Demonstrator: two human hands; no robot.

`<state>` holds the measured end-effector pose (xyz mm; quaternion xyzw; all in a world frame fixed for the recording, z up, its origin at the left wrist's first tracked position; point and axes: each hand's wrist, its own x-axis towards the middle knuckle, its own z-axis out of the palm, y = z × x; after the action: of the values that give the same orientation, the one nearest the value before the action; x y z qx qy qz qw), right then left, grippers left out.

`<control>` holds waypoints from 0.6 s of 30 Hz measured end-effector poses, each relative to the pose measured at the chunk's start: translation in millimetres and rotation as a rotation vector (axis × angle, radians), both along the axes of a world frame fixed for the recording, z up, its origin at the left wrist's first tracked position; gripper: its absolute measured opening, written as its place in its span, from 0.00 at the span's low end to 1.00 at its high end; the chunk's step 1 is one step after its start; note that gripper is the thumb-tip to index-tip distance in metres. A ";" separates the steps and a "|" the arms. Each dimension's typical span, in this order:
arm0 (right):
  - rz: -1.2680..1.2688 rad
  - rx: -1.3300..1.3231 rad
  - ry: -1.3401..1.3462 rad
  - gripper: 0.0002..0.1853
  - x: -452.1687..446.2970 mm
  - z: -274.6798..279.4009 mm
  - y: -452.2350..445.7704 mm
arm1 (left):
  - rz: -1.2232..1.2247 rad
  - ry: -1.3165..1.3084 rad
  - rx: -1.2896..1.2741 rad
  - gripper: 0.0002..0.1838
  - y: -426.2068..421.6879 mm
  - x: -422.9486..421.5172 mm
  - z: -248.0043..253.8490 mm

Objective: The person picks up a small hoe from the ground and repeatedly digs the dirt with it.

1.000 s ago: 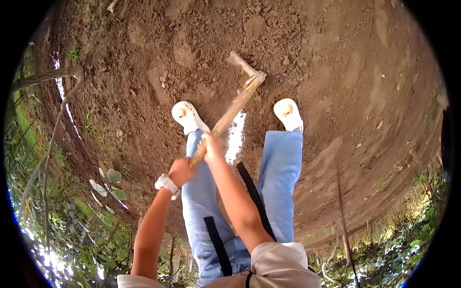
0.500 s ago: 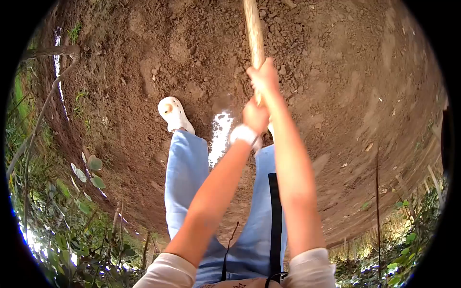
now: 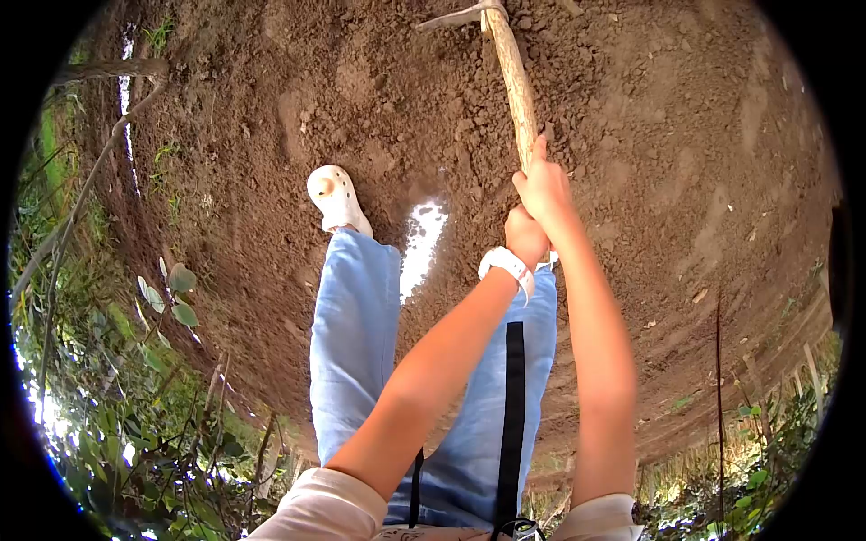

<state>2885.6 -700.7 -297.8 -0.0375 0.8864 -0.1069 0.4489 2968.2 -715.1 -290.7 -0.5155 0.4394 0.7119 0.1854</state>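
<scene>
Pale wood forms the long, rough-handled hoe (image 3: 513, 81), slanting over crumbly brown soil (image 3: 361, 99); whether its thin head touches ground is unclear. The bare right hand (image 3: 547, 191) and, just below, the left hand (image 3: 524, 234), above a white wristband (image 3: 508, 268), clasp the handle's lower end. A white perforated clog (image 3: 337, 200) stands on the soil.

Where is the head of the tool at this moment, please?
In the head view, the tool head is at the top edge, near the middle, at the far end of the wooden handle, up and left of the right hand.
</scene>
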 end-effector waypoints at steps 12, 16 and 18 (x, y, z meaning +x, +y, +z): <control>-0.009 -0.021 -0.058 0.39 57.0 55.6 58.5 | -0.134 -0.005 -0.053 0.17 58.9 65.4 51.5; -0.091 -0.063 -0.032 0.38 95.9 68.3 81.9 | -0.204 -0.021 -0.011 0.13 62.9 87.1 84.8; -0.173 -0.107 -0.012 0.39 126.1 72.5 93.4 | -0.320 -0.100 -0.021 0.17 64.8 112.8 93.0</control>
<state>3011.7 -607.3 -225.4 0.0159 0.8766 -0.1929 0.4406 3081.0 -650.3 -197.8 -0.4758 0.5136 0.6420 0.3124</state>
